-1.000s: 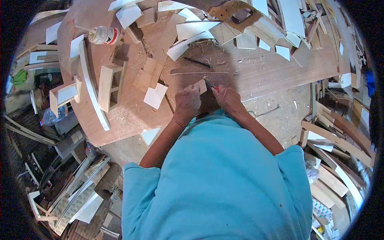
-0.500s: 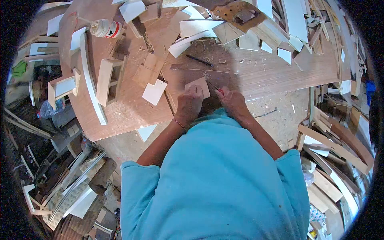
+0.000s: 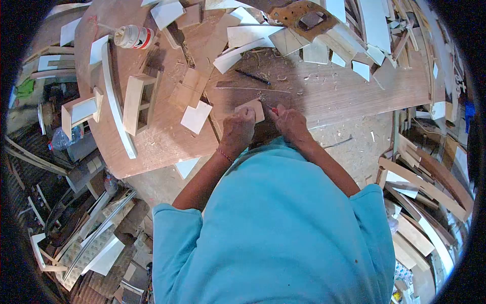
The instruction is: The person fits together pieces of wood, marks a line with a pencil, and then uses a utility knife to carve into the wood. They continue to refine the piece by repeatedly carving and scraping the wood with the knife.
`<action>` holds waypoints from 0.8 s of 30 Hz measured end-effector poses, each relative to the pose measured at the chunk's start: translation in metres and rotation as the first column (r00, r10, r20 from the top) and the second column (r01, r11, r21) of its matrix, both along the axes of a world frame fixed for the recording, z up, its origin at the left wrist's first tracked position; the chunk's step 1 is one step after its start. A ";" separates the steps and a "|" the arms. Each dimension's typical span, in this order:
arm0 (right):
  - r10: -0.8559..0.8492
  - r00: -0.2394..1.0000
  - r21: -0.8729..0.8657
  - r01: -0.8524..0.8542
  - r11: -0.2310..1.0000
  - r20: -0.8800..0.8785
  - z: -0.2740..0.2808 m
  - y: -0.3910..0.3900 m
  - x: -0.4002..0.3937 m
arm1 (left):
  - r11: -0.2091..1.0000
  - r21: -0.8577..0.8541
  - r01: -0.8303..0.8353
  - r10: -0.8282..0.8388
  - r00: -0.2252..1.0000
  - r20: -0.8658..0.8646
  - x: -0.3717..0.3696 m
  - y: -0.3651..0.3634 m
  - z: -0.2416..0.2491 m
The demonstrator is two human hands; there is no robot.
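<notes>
My left hand [image 3: 239, 129] is closed on a small flat piece of wood [image 3: 258, 110], pressing it near the front of the brown wooden table [image 3: 344, 104]. To its right, my right hand [image 3: 292, 126] grips a red-handled tool [image 3: 274, 109] with a thin blade. The blade points left at the right edge of the wood piece; most of the handle is hidden in my fingers. Beyond both hands lies a dark, slim stick-like tool [image 3: 253, 77] among curled wood shavings. A pale square offcut [image 3: 196, 117] rests to the left of my left hand.
A white jar with a red label [image 3: 134, 37] lies on its side at the far left. Near it are a curved white-edged strip [image 3: 115, 101] and a small wooden frame [image 3: 139, 105]. Offcuts crowd the back around a brown board with holes [image 3: 304, 17]. Timber [image 3: 425, 185] is stacked at right.
My right hand has shifted slightly left, bringing the red-handled tool closer to the wood piece. My left hand has moved slightly, still holding the piece.
</notes>
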State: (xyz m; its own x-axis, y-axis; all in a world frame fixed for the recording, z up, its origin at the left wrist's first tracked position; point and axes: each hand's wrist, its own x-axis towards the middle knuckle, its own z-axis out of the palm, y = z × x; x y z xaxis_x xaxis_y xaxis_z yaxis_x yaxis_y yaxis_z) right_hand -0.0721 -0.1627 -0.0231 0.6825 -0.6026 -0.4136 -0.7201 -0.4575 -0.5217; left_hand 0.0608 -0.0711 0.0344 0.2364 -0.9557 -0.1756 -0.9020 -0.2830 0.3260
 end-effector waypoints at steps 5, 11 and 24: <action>0.027 1.000 -0.116 -0.028 0.993 -0.010 -0.006 0.005 0.005 | 1.000 -0.002 0.021 -0.021 1.000 -0.008 0.001 0.000 -0.001; -0.003 0.999 -0.098 0.000 0.995 -0.035 0.003 0.005 0.015 | 0.999 0.045 0.009 -0.010 0.999 0.030 -0.001 0.000 -0.003; -0.093 0.994 0.020 0.094 0.995 -0.064 0.007 0.010 0.008 | 0.998 0.062 -0.021 0.017 0.998 0.057 0.000 -0.001 -0.004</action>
